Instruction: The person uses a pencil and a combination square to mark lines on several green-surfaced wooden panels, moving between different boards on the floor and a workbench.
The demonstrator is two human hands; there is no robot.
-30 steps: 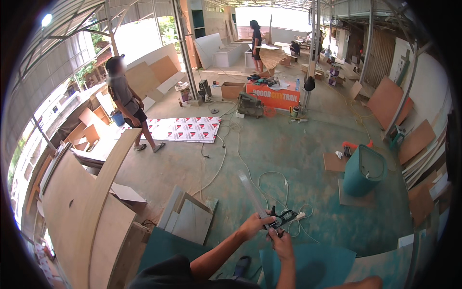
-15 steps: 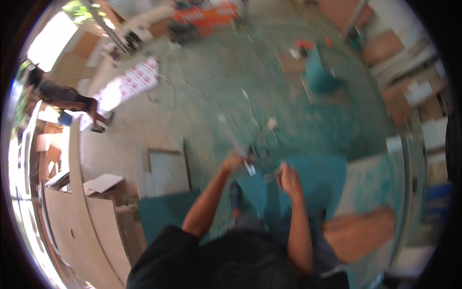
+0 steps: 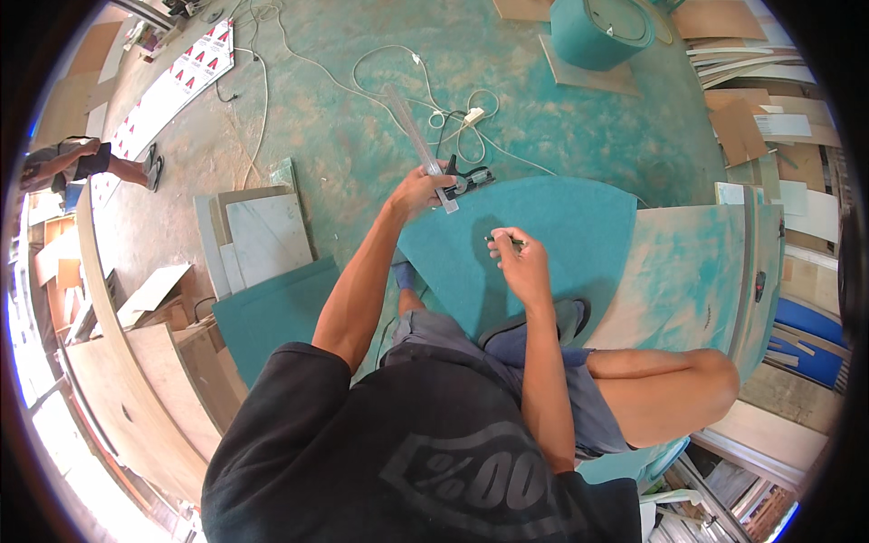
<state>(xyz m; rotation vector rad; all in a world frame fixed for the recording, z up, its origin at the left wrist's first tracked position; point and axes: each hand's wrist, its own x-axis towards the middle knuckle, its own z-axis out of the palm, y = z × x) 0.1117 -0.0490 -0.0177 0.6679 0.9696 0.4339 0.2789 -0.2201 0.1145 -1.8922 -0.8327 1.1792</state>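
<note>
My left hand (image 3: 418, 192) is closed around a combination square (image 3: 416, 136), a long metal rule with a dark head. The rule points away and up to the left, and the head lies by the far left edge of a teal panel (image 3: 561, 226) with a rounded outer edge. My right hand (image 3: 525, 267) is above the panel's middle, with fingers pinched on a slim dark pen or pencil (image 3: 518, 242). Its shadow falls on the panel. A sandalled foot (image 3: 570, 321) of mine rests on the panel's near part.
White cords (image 3: 317, 63) and a power strip (image 3: 474, 116) lie on the stained floor beyond. A teal drum-like piece (image 3: 602, 32) stands at the far right. Boards (image 3: 262, 240) lean at left, and sheet offcuts (image 3: 738, 131) are stacked at right. Another person (image 3: 81, 163) is at far left.
My view has tipped downward and sharpened. Both hands still hold their places near the panel, the square still in the left.
</note>
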